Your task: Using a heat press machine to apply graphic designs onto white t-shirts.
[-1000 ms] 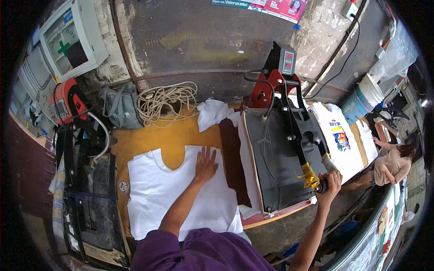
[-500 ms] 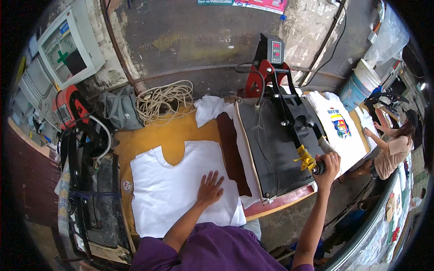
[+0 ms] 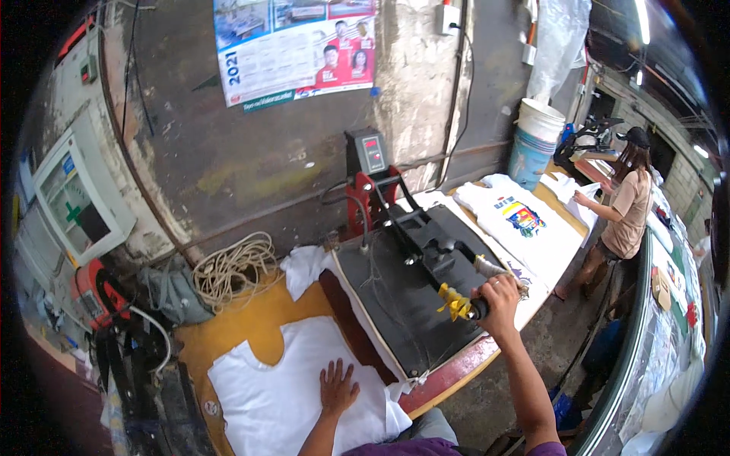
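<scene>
My left hand (image 3: 338, 389) lies flat with spread fingers on a plain white T-shirt (image 3: 262, 395), which is laid out on the yellow tabletop. My right hand (image 3: 498, 304) is wrapped round the handle (image 3: 479, 309) of a heat press (image 3: 411, 289), beside a strip of yellow wrapping (image 3: 454, 301). The press's dark upper plate is down, with white cloth showing along its left edge. What lies under the plate is hidden. Behind the plate stands the press's control box (image 3: 369, 152) with a lit red display.
Right of the press lies a white T-shirt with a colourful print (image 3: 523, 216). Stacked buckets (image 3: 532, 144) stand beyond it, near a person (image 3: 627, 201) handling white cloth. A coiled rope (image 3: 232, 270), a grey bag (image 3: 175, 296) and a second press (image 3: 103, 296) are at the left.
The view has swung up and to the right, showing more of the wall calendar and the person. Both hands keep their places, the left on the shirt, the right on the handle.
</scene>
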{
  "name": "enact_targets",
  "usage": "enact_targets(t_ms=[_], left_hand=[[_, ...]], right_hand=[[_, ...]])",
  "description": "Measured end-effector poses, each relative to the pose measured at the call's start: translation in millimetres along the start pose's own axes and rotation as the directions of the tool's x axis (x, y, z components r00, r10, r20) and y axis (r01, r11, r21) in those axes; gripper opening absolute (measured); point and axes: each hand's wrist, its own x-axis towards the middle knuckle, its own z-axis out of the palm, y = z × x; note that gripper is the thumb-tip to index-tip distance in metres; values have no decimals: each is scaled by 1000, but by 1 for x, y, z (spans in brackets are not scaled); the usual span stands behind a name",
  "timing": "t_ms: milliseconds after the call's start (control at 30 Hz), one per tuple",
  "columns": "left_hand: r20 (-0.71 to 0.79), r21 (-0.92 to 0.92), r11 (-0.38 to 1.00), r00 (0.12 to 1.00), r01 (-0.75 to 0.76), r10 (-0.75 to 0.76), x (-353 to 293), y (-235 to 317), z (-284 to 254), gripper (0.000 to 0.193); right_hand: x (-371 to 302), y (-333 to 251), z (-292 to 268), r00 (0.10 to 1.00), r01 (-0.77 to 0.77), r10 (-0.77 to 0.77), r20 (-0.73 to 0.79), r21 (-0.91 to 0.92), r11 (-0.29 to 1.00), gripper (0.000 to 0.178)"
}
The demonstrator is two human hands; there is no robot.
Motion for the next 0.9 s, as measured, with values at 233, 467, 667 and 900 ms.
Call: enact_targets(t_ms=[233,467,667,900], left_hand=[[0,29,1000,1000,0,0,0,0,7,58],[-49,121,992,998,-27,34,-1,6,16,55],[-106,164,978,988,126,-109,-43,64,36,53],[-252,33,971,942,238,-222,-119,171,29,58]], right_hand=[[4,5,3,986,85,-82,-144,21,996,23],[1,13,5,970,120,-100,-221,79,990,24],[-5,25,-4,993,116,-110,-40,184,976,34],[-7,36,-4,983,183,-175,-53,270,945,38]])
